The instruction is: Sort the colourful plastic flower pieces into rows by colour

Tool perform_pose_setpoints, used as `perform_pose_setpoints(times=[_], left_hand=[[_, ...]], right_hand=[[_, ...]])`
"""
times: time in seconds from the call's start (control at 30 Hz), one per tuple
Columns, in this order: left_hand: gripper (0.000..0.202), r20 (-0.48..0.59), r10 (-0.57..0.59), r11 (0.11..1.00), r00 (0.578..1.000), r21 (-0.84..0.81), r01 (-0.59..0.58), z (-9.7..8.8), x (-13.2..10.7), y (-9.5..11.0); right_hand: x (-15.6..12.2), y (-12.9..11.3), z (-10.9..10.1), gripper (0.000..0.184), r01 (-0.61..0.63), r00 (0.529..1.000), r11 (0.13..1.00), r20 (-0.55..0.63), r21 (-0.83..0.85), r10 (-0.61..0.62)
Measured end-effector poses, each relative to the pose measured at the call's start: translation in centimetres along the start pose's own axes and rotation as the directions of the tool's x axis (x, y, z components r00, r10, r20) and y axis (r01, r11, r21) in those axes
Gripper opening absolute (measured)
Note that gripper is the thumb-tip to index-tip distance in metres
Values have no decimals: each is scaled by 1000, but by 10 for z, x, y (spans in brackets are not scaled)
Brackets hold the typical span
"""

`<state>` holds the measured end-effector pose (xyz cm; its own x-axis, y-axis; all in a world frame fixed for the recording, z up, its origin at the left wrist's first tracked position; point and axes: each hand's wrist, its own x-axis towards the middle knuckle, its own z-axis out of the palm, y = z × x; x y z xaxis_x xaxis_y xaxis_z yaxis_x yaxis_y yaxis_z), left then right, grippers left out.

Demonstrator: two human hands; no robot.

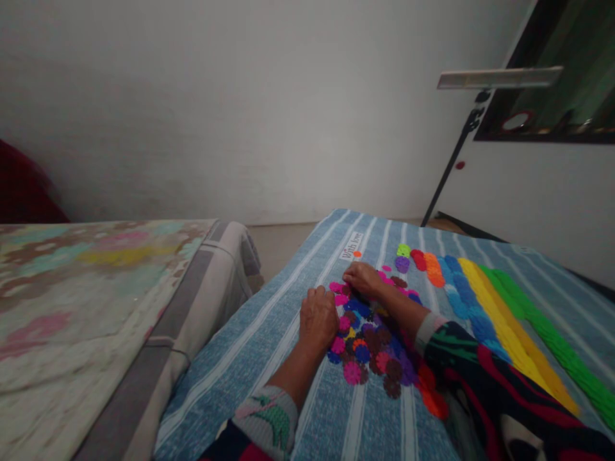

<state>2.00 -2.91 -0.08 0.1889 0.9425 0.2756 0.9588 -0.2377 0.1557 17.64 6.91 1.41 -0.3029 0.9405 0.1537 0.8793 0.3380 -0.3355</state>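
Note:
A loose pile of small notched plastic discs [369,349] in pink, blue, brown, purple, yellow and red lies on the blue striped cloth. At the pile's left edge is my left hand [319,318], back up, its fingers curled in; whatever is under them is hidden. My right hand [362,280] reaches over the pile's far side with fingers drawn together, next to pink discs [337,287]. I cannot make out what it holds. A paper label reading "With love" [352,245] lies beyond my hands, with one orange disc [357,254] at its edge.
To the right, discs lie in colour rows: orange [434,269], blue [480,323], yellow [504,339] and green [552,326]. A lamp on a stand [500,78] rises behind the table. A second bed or table with a floral cover [96,307] stands left, across a gap.

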Motion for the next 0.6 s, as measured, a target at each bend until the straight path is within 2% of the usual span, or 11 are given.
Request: perform_pose_setpoints(times=[0.1, 0.3, 0.43, 0.6], left_hand=[[24, -4, 4, 1000, 1000, 1, -4, 1, -1, 0], [24, 3, 6, 1000, 1000, 6, -6, 1, -2, 0], [23, 16, 2, 1000, 1000, -6, -2, 2, -3, 1], [22, 27, -2, 1000, 1000, -3, 2, 2, -5, 1]], right_hand=[[5, 10, -8, 28, -27, 999, 996, -28, 82, 29], [24, 37, -29, 23, -174, 980, 963, -56, 204, 189], [40, 54, -34, 22, -260, 962, 948, -37, 186, 271], [62, 62, -28, 24, -277, 961, 954, 27, 119, 276]])
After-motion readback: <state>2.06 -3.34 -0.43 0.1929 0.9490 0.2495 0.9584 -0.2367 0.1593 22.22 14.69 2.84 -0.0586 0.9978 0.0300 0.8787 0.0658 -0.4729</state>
